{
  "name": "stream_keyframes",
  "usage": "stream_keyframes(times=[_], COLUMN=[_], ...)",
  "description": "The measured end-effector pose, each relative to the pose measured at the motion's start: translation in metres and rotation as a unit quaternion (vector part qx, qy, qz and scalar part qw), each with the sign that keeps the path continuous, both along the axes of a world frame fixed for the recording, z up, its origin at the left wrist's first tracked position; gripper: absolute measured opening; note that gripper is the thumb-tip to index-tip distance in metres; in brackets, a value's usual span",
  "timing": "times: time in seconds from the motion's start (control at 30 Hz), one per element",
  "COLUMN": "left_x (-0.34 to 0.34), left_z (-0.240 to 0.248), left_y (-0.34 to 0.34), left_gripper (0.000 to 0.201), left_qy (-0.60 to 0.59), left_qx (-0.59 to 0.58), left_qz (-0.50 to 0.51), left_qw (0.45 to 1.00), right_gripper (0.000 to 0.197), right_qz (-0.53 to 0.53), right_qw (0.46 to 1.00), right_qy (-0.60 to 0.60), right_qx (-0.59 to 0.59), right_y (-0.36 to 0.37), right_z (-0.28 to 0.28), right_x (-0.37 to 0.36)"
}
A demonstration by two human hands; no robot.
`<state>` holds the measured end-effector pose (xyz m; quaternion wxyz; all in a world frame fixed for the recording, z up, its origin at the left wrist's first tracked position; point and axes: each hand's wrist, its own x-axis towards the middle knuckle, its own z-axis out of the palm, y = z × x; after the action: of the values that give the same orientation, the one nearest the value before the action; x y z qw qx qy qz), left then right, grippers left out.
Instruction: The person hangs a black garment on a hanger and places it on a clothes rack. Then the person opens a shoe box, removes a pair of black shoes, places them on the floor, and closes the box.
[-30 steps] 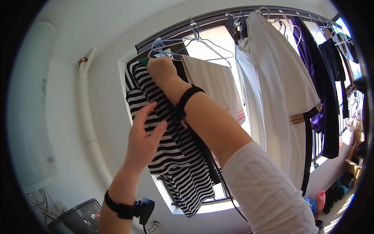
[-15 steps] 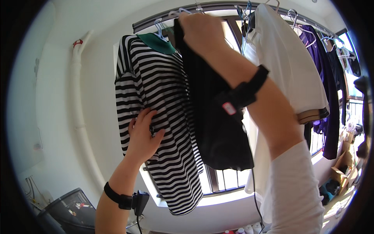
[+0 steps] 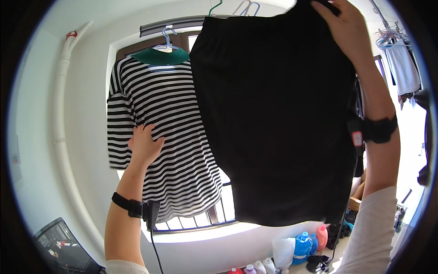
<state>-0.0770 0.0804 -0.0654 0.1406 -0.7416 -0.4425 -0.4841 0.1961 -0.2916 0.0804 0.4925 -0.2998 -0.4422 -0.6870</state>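
A black skirt-like garment (image 3: 278,118) is spread broad in front of the rail, its straight lower hem hanging in the window area. My right hand (image 3: 346,32) grips its upper right edge, fingers bent over the cloth. Beside it on the left hangs a black-and-white striped shirt (image 3: 171,123) with a green collar (image 3: 159,56), on a pale hanger (image 3: 168,39). Against the front of this shirt rests my left hand (image 3: 147,144), fingers apart. A green hanger hook (image 3: 215,6) shows above the black garment's left corner; whether it holds the garment is hidden.
A dark rail (image 3: 182,23) runs overhead before a barred window (image 3: 210,218). Several hangers cluster with a white cloth (image 3: 402,68) at far right. Bottles (image 3: 303,247) stand along the floor. A white pipe (image 3: 61,105) climbs the left wall, above a dark-framed object (image 3: 64,244).
My right hand has moved right, and the black garment now faces me spread wide, covering the white garment. The striped shirt has turned more frontal. My left hand stays on it.
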Motion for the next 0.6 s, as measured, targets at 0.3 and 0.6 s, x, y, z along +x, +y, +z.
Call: stream_keyframes(times=[0.3, 0.6], left_x=[-0.084, -0.023], left_z=[0.009, -0.088], left_y=[-0.013, -0.013], left_gripper=[0.114, 0.059], left_qy=[-0.357, -0.284], left_qx=[0.105, -0.354], left_qz=[-0.176, -0.461], left_qw=[0.911, 0.763], right_gripper=[0.025, 0.024], right_qz=[0.041, 0.118], right_qw=[0.987, 0.972], right_qy=[0.154, 0.175], right_qx=[-0.022, -0.102], right_y=[-0.106, -0.095], right_z=[-0.070, -0.080], right_x=[0.003, -0.081])
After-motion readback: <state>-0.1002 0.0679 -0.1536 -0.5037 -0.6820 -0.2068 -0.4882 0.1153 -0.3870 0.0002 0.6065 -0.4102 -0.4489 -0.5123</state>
